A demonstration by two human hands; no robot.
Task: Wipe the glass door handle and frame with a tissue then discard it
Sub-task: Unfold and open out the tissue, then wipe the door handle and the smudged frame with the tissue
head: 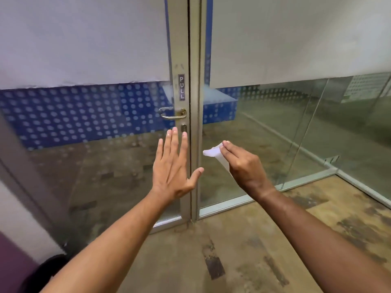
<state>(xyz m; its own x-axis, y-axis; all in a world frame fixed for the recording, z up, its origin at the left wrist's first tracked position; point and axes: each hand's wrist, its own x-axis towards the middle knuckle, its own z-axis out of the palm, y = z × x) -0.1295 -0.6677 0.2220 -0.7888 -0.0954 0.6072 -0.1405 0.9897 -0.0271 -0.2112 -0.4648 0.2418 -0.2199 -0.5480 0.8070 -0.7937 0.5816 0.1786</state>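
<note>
while the left hand (172, 166) was spread flat with straight fingers just left of the door frame (193, 144), below the handle (172, 114), it held nothing. the metal handle sat left of the frame and looked rigid and smooth, likely slippery. just right of the frame, the right hand (243, 163) pinched a folded tissue (212, 152), light, soft and easily torn, probably best kept bunched under the fingertips.
</note>
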